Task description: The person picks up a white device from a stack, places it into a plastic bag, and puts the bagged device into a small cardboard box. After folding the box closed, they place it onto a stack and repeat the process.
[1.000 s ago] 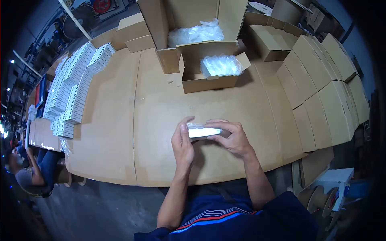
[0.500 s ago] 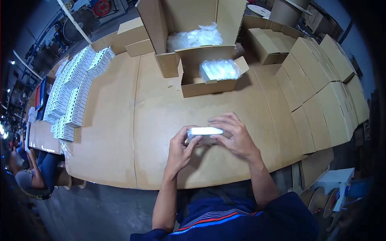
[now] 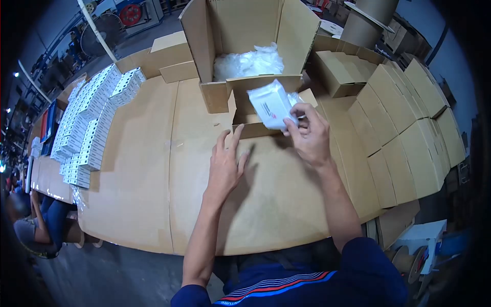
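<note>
My right hand grips the lower right corner of a small white box in a clear plastic wrap, tilted, with print on its face. The box overlaps the small open carton in this view and covers part of its inside. Behind it, a bit of another plastic-wrapped pack shows in the carton. My left hand holds nothing; its fingers are spread and reach toward the carton's front left corner, over the cardboard-covered table.
Behind the small carton stands a tall open carton with clear plastic bags inside. Stacks of small white boxes line the left side. Closed brown cartons are piled at right. A person sits at far left.
The wrapped white box has moved from between both hands up and forward to the small carton, in my right hand alone. My left hand has let go and moved forward with fingers spread.
</note>
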Demonstrator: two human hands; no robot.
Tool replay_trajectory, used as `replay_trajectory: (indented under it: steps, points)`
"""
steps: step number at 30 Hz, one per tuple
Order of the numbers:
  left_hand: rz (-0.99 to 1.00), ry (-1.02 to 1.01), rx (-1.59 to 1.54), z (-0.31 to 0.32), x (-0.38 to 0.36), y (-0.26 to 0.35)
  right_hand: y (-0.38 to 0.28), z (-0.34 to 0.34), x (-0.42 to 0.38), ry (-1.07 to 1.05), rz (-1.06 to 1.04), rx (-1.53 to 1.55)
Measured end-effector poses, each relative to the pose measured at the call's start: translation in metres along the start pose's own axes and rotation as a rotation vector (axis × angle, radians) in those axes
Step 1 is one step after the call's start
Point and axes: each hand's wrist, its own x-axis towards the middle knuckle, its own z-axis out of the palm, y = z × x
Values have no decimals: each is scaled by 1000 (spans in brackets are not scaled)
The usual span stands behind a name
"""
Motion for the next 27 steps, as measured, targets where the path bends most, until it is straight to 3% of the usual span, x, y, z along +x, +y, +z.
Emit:
replay_trajectory:
  steps: [6,19,25,27]
  points:
    - [11,14,154,18,16,-18,36,37,20,-9,-269,-493]
    - [43,44,130,21,16,-25,56,58,22,-108,-163,-788]
    - [43,49,131,19,16,-25,58,76,24,-196,80,-989]
    - [77,50,93,19,15,-28,58,75,19,-159,-3,-1006]
